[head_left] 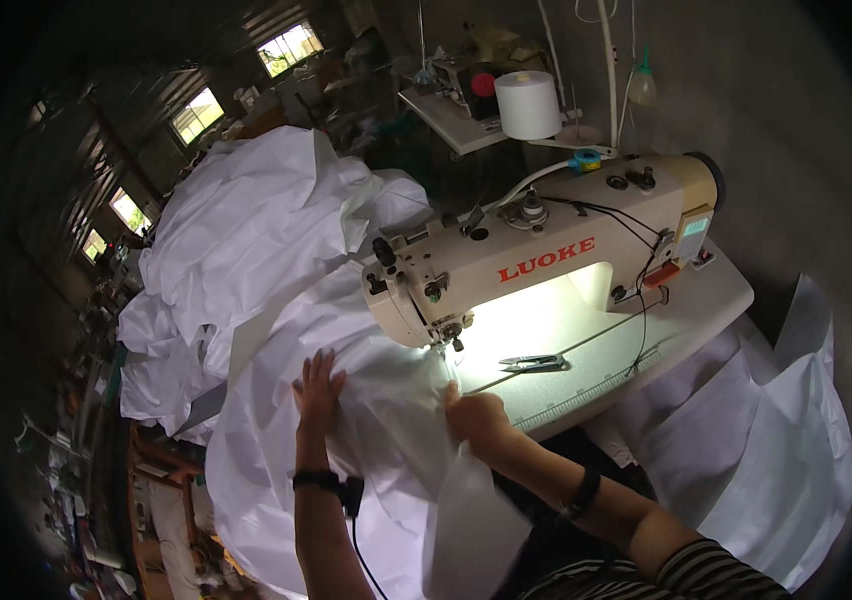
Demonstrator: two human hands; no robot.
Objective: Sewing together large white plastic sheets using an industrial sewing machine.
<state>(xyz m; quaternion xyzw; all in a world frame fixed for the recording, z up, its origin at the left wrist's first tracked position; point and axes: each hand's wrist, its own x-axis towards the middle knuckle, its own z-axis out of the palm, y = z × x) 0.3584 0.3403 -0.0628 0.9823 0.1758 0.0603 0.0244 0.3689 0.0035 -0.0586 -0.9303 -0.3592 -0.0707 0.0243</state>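
Observation:
A large sheet of white fabric (386,450) is spread over the left part of the sewing table and hangs down in front of me. My left hand (319,388) lies flat on it with the fingers stretched out. Close to the needle area, my right hand (476,418) is closed on the fabric's right edge, with the index finger and thumb pointing toward the presser foot. The sewing machine (516,255) stands over the cloth, its needle end just beyond my right hand. Thread snips (534,363) lie on the lit machine bed, right of the needle.
A big heap of white fabric (246,220) rises behind and left of the machine. More white cloth (756,450) hangs at the right. A white thread cone (528,105) stands behind the machine, near a thread stand pole (609,75). A cable runs from my left wristband (316,480).

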